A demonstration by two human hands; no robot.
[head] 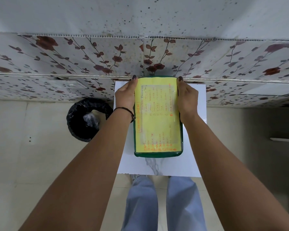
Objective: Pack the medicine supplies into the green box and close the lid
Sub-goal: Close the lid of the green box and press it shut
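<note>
One green box [158, 154] sits on the small white table [158, 167], its far end close to the floral wall tiles [73, 55]. One lid, faced with a yellow contents sheet [157, 114] hand-written in orange, lies flat over the box. It looks closed or nearly so; seating can't be confirmed from above.

Left hand [125, 95] grips the lid's left edge near the far end, fingers curled round the side, one fingertip at the far corner. Right hand [188, 99] does the same on the right edge. Both clasp the box, neither is loose.

No medicine supplies visible anywhere outside the box. Judging by that, packing is done and only pressing the lid shut or checking it is left.

Also counted: one black-lined bin [87, 119] on the floor left of the table, one bracelet [127, 110] on the left wrist.
</note>
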